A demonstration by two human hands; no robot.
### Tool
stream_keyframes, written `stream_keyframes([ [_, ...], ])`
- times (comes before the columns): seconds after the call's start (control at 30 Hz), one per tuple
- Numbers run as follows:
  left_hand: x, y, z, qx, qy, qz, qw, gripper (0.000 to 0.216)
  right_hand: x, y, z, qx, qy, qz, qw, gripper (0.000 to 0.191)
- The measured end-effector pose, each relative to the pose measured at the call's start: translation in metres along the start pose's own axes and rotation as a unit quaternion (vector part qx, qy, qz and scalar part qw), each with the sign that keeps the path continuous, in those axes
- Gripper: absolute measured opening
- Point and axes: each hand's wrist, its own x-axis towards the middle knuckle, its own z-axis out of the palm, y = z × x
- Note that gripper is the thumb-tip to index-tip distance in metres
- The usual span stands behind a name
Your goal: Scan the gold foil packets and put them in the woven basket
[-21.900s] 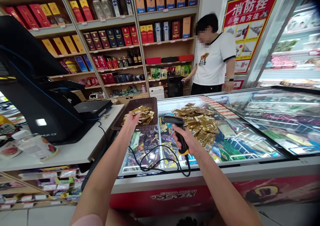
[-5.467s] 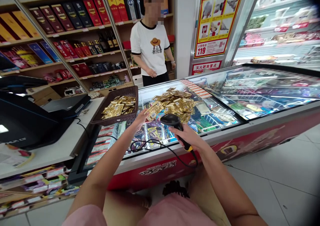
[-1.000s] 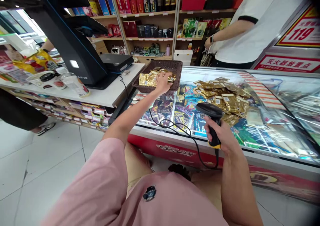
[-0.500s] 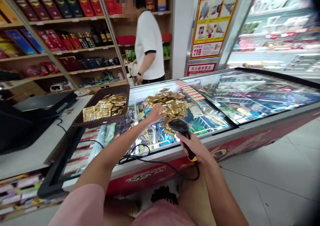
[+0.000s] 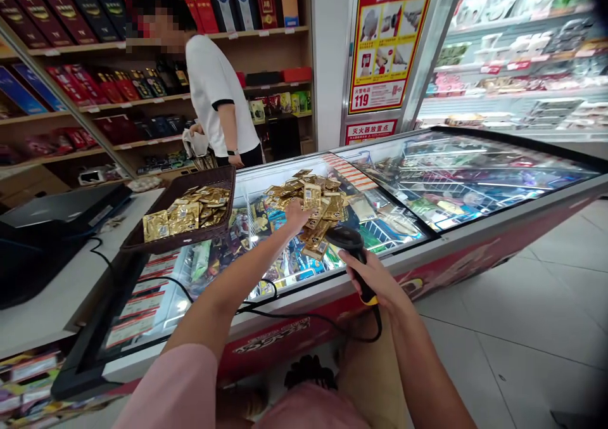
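My right hand [image 5: 373, 277] is wrapped round the handle of a black and yellow barcode scanner [image 5: 346, 240], whose head points at a heap of gold packets [image 5: 327, 210]. The heap lies on the glass top of a chest freezer [image 5: 413, 251]. At the heap's near left side, my left hand [image 5: 296, 215] pinches a gold packet [image 5: 312, 194], its label turned up; part of the fingers is hidden. More gold packets [image 5: 183, 217] lie in a brown woven basket [image 5: 228, 204] to the left, on the freezer's end.
A black cable [image 5: 313, 317] runs from the scanner across the freezer's front edge. A counter with a dark device [image 5: 61, 217] stands at the left. Behind the freezer, a person in a white shirt [image 5: 221, 93] stands before shelves of boxes and bottles. A lit display shelf [image 5: 522, 68] is at the right.
My left hand has taken a packet at the heap and raised it slightly. The scanner stays near the heap. The person behind has moved left, and my view has shifted a little.
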Motion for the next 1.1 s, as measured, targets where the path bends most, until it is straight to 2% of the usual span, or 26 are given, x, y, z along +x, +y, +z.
stream_keyframes([
  [0.07, 0.002, -0.009, -0.017, -0.077, 0.007, 0.005, 0.997, 0.013, 0.001, -0.001, 0.006, 0.001, -0.007, -0.003, 1.0, 0.047],
  [0.17, -0.001, -0.02, -0.049, -0.142, 0.023, 0.015, 0.989, 0.012, 0.002, -0.005, 0.017, -0.002, -0.022, -0.007, 1.0, 0.047],
  [0.33, -0.025, -0.038, -0.106, -0.168, 0.009, 0.044, 0.985, 0.016, 0.002, -0.011, 0.038, 0.02, -0.044, -0.03, 0.998, 0.047],
  [0.47, -0.05, -0.055, -0.135, -0.169, 0.001, 0.05, 0.984, 0.018, 0.001, -0.018, 0.058, 0.049, -0.048, -0.042, 0.997, 0.049],
  [0.7, -0.079, -0.065, -0.155, -0.203, -0.027, 0.038, 0.978, 0.022, -0.005, -0.027, 0.085, 0.029, -0.069, -0.06, 0.995, 0.05],
  [1.1, -0.086, -0.07, -0.159, -0.211, -0.034, 0.028, 0.976, 0.023, -0.007, -0.026, 0.09, -0.004, -0.079, -0.069, 0.994, 0.047],
])
